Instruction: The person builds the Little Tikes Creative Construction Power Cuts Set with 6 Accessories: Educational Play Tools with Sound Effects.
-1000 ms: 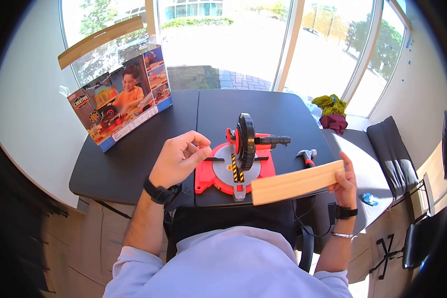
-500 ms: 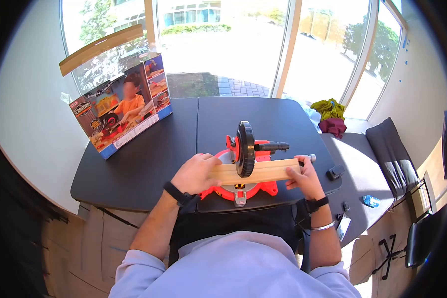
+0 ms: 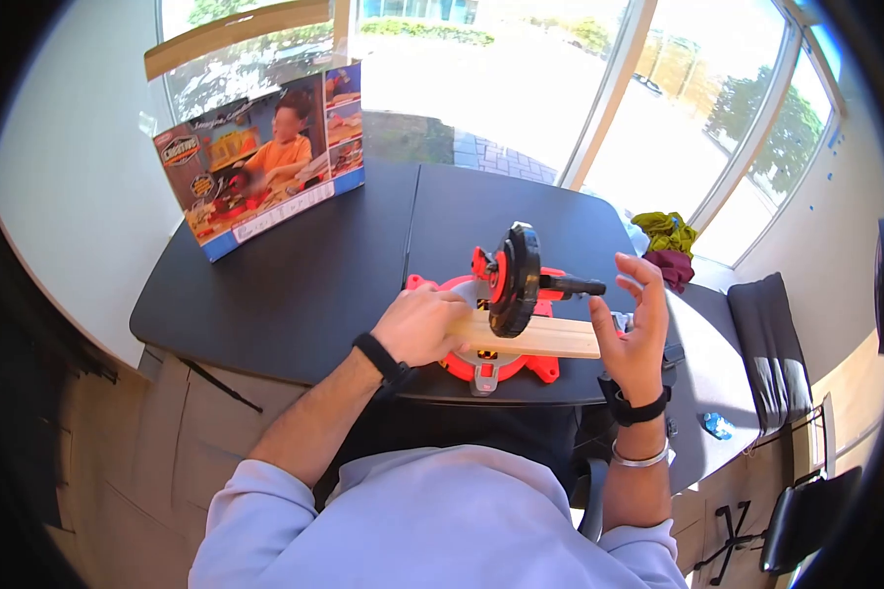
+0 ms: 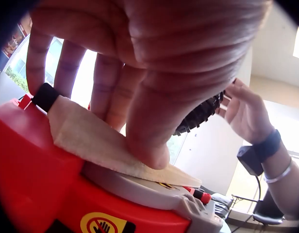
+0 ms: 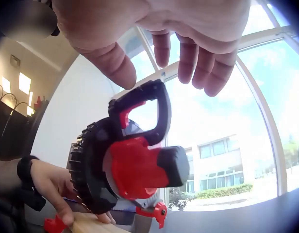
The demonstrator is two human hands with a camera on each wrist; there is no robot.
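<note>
Apparently done laying board across toy saw, gripping with left hand, relaxed and empty in right hand, yet to cut.

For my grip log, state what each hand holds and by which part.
The left hand holds the wooden board near its left end; the right hand holds nothing.

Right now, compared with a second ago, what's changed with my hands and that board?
The wooden board moved left onto the toy saw. Your left hand took hold of its left end. Your right hand let go and is now raised, open, near the saw's handle. The saw and the printed box stayed on the table.
</note>
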